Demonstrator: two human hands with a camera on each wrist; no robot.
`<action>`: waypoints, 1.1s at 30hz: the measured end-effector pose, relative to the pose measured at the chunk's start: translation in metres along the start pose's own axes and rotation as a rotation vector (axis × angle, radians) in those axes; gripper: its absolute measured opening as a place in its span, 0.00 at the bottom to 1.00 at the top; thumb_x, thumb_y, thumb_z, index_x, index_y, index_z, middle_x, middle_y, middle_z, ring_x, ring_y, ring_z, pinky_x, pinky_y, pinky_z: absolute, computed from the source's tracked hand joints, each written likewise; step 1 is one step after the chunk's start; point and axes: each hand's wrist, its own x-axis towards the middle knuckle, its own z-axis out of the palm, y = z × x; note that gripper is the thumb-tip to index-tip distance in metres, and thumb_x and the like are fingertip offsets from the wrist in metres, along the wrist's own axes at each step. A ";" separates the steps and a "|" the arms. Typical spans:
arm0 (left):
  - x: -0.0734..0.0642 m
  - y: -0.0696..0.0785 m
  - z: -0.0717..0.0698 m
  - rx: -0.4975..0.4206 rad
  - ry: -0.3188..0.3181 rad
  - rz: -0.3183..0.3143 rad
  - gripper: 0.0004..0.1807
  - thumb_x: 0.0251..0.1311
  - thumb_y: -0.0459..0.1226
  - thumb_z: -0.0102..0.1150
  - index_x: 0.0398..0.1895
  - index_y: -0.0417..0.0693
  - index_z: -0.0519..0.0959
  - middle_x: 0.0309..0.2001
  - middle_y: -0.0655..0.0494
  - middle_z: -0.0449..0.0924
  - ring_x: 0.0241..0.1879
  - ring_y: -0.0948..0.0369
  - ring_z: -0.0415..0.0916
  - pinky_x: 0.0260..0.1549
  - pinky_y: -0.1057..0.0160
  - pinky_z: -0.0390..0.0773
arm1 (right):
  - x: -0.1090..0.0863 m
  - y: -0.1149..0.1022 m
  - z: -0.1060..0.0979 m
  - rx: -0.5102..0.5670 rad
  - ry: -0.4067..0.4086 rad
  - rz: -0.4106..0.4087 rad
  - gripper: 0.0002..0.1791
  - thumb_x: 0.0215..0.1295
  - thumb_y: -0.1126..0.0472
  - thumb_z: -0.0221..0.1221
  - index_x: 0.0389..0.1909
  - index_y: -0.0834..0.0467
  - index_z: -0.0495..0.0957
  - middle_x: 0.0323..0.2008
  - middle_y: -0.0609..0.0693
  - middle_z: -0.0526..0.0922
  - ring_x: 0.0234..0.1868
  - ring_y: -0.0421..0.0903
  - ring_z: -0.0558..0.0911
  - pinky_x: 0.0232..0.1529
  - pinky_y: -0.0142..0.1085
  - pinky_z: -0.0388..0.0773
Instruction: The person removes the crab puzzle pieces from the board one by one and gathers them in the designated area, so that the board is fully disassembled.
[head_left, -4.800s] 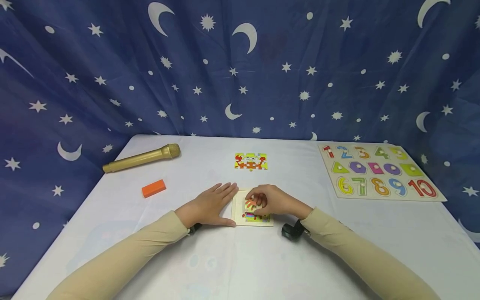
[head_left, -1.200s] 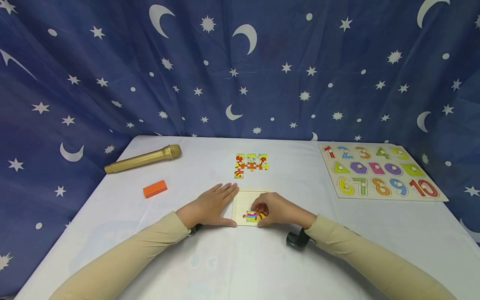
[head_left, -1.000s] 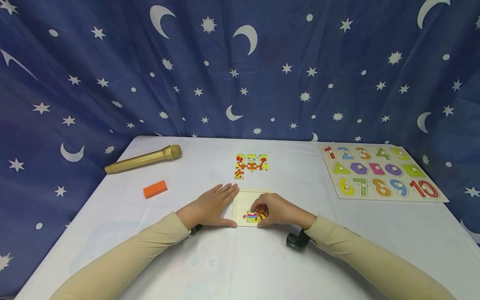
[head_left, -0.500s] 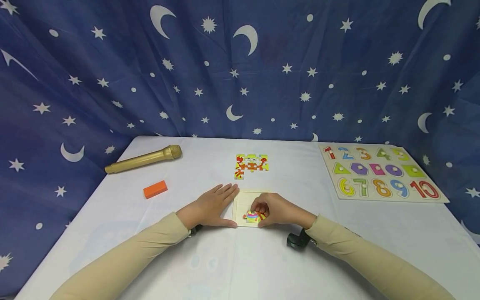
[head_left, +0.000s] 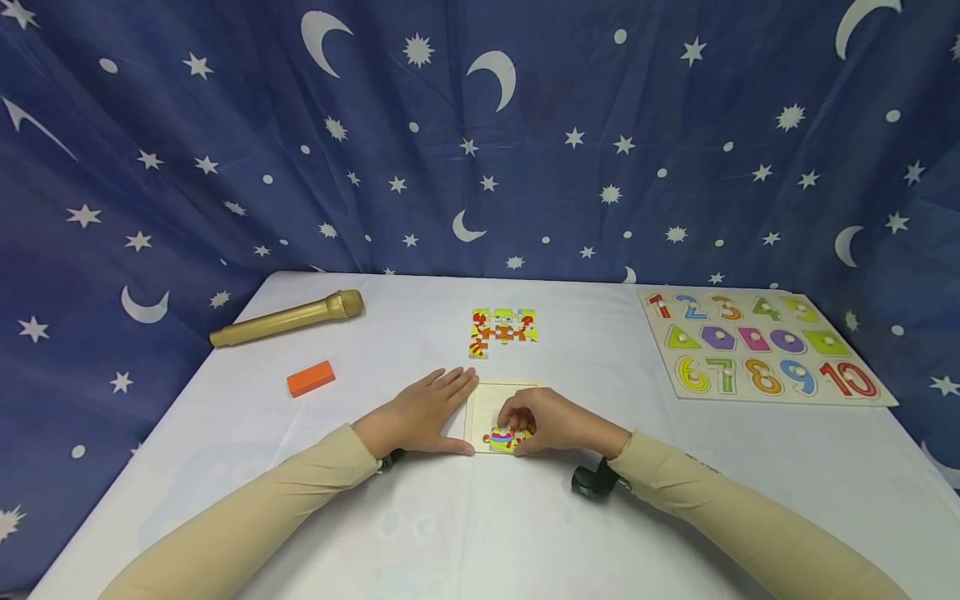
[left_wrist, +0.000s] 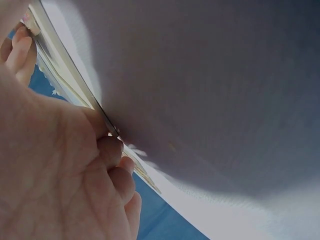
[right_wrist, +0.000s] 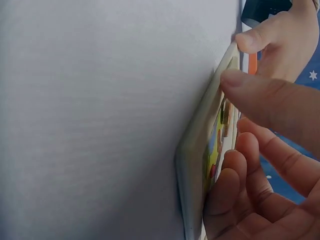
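Note:
A shallow wooden puzzle tray [head_left: 483,408] lies in front of the person. The left hand [head_left: 422,412] rests flat at its left side, fingers extended and thumb at the near corner; the left wrist view has its fingers along the tray edge [left_wrist: 80,80]. Over the tray's near right part, the right hand [head_left: 553,419] pinches colourful puzzle pieces [head_left: 501,439] between thumb and curled fingers. These pieces, partly hidden by that hand, show a rainbow-striped picture. In the right wrist view, the thumb reaches over the tray rim [right_wrist: 192,155] with fingers opposite, beside the pieces [right_wrist: 215,145].
Beyond the tray lies a partly joined jigsaw puzzle [head_left: 504,332], with one piece [head_left: 477,349] below its left column. A gold microphone [head_left: 288,318] and an orange block [head_left: 310,379] are at left. A number-and-shape board [head_left: 765,346] lies at right. A starry curtain [head_left: 480,150] hangs behind.
A piece from the tray has joined the jigsaw's lower left. The right hand is back at the tray's lower right, and the pieces there have just shifted slightly toward the near left. Left hand stays put.

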 end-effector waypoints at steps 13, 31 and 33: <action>0.000 -0.001 0.000 0.012 0.008 0.000 0.56 0.54 0.71 0.42 0.73 0.41 0.48 0.75 0.48 0.47 0.74 0.53 0.47 0.72 0.54 0.52 | 0.004 -0.001 0.001 -0.065 0.000 0.008 0.16 0.43 0.58 0.74 0.33 0.58 0.81 0.26 0.44 0.79 0.27 0.34 0.71 0.29 0.23 0.71; 0.001 0.000 0.000 -0.004 -0.013 -0.010 0.56 0.53 0.71 0.43 0.74 0.41 0.47 0.75 0.49 0.46 0.74 0.54 0.46 0.72 0.54 0.51 | -0.001 -0.002 -0.004 0.083 -0.008 0.055 0.14 0.44 0.63 0.73 0.34 0.59 0.82 0.26 0.46 0.80 0.26 0.35 0.73 0.27 0.24 0.72; 0.001 0.000 0.001 -0.001 -0.013 -0.009 0.56 0.53 0.72 0.43 0.74 0.42 0.46 0.75 0.49 0.46 0.74 0.54 0.46 0.72 0.55 0.50 | -0.001 0.000 -0.006 0.116 -0.001 0.067 0.14 0.45 0.64 0.72 0.35 0.59 0.82 0.26 0.47 0.80 0.26 0.36 0.73 0.26 0.24 0.73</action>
